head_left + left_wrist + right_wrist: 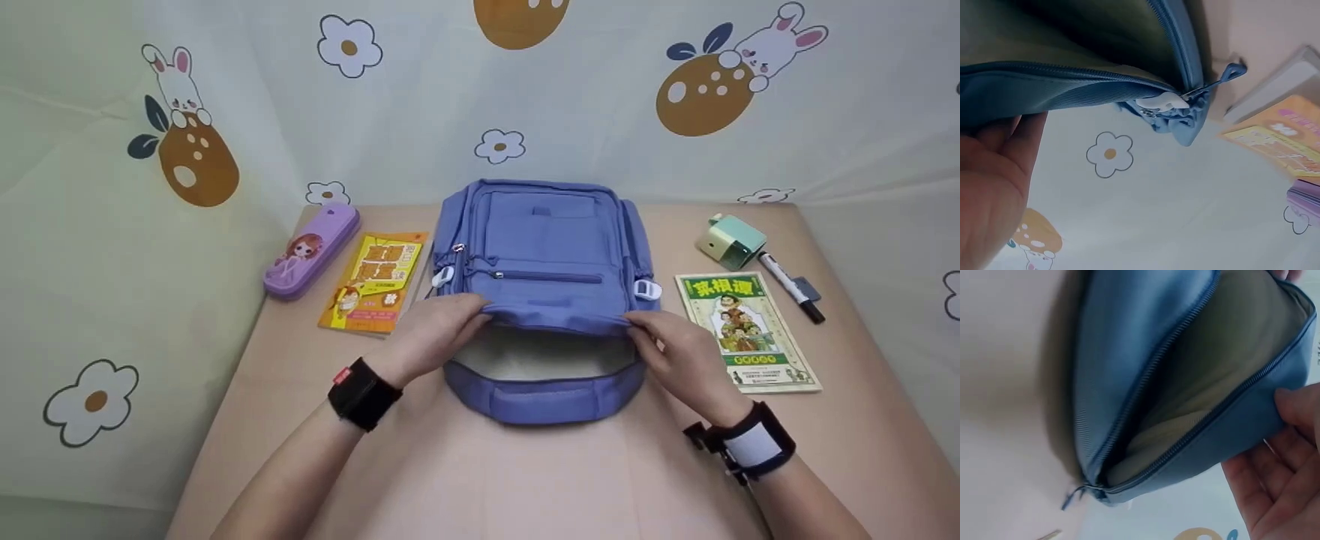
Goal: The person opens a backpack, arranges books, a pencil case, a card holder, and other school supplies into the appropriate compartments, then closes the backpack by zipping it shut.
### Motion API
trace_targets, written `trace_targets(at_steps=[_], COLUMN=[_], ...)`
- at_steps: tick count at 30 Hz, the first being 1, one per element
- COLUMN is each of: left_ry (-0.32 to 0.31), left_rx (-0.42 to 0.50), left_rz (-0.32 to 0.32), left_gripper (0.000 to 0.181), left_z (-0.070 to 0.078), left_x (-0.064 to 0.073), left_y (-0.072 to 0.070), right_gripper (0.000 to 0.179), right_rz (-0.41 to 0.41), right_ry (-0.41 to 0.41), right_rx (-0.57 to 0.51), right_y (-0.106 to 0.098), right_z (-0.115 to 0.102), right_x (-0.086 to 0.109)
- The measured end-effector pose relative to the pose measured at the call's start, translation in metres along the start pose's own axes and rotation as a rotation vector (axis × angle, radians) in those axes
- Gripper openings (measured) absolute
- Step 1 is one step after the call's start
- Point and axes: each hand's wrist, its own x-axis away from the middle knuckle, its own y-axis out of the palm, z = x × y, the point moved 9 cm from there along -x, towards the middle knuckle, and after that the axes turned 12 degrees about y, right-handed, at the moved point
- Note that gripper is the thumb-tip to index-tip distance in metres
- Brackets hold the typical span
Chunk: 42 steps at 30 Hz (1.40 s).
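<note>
The blue backpack (544, 232) lies at the middle of the table (555, 487), front pocket upward and its unzipped mouth facing near, a placing that seems to let both arms reach the opening evenly. The left hand (439, 330) pinches the left part of the upper edge, and the right hand (679, 352) pinches the right part, thumb against the cloth and fingers beneath. Gripping at two spread points likely keeps that edge taut and raised, so the pale lining (551, 352) shows above the lower rim, which sags nearer with its padded strip (551, 401). Both wrist views show the zip parted down to the corners, a zip pull (1233, 72) hanging loose at the left one, which probably explains how wide the mouth gapes. Left of the bag lie an orange-yellow book (375, 281) and, farther left, a purple pencil case (311, 251); right of it, a green book (746, 330), with a sharpener (731, 241) and a marker (791, 286) beyond. Lying to the sides, these appear to leave the bag room.
</note>
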Motion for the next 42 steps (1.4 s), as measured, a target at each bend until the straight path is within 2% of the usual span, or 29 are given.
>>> trace_targets(at_steps=[3,9,16,19,22,24,26,29,33,35,38,42], left_ry=[-0.030,-0.087,-0.148,-0.185,-0.220,-0.243,-0.262,-0.283,-0.291,-0.292,-0.293,-0.281], left_rx=[0.010,0.069,0.143,0.146,0.149,0.156,0.161,0.169,0.188,0.202,0.218,0.217], left_rz=[0.044,0.085,0.104,0.104,0.106,0.105,0.102,0.090,0.078,0.077,0.076,0.068], left_gripper=[0.014,0.016,0.020,0.021,0.023,0.024,0.025,0.025,0.024,0.024,0.024,0.024], left_z=[-0.005,-0.011,-0.015,-0.018,-0.020,-0.021,-0.022,-0.022,-0.021,-0.021,-0.022,-0.021], left_x=[-0.009,-0.020,-0.024,-0.025,-0.025,-0.025,-0.026,-0.025,-0.026,-0.026,-0.026,-0.027], left_y=[-0.011,-0.026,-0.032,-0.030,-0.028,-0.027,-0.026,-0.024,-0.021,-0.021,-0.020,-0.020], right_gripper=[0.031,0.028,0.029,0.028,0.024,0.025,0.033,0.051,0.063,0.064,0.068,0.076], right_rz=[0.050,0.117,0.112,0.069,0.022,-0.013,-0.063,-0.204,-0.396,-0.458,-0.540,-0.673], right_ry=[0.020,0.056,0.098,0.166,0.303,0.422,0.536,0.668,0.774,0.829,0.930,0.994], right_rx=[-0.004,-0.034,-0.126,-0.203,-0.277,-0.299,-0.272,-0.128,0.140,0.235,0.300,0.342], right_y=[-0.007,-0.018,-0.025,-0.022,-0.019,-0.019,-0.019,-0.021,-0.030,-0.038,-0.049,-0.056], right_z=[-0.001,-0.002,0.001,0.010,0.028,0.047,0.068,0.105,0.156,0.178,0.203,0.219], right_x=[-0.009,-0.022,-0.028,-0.027,-0.023,-0.019,-0.014,-0.005,0.016,0.029,0.051,0.073])
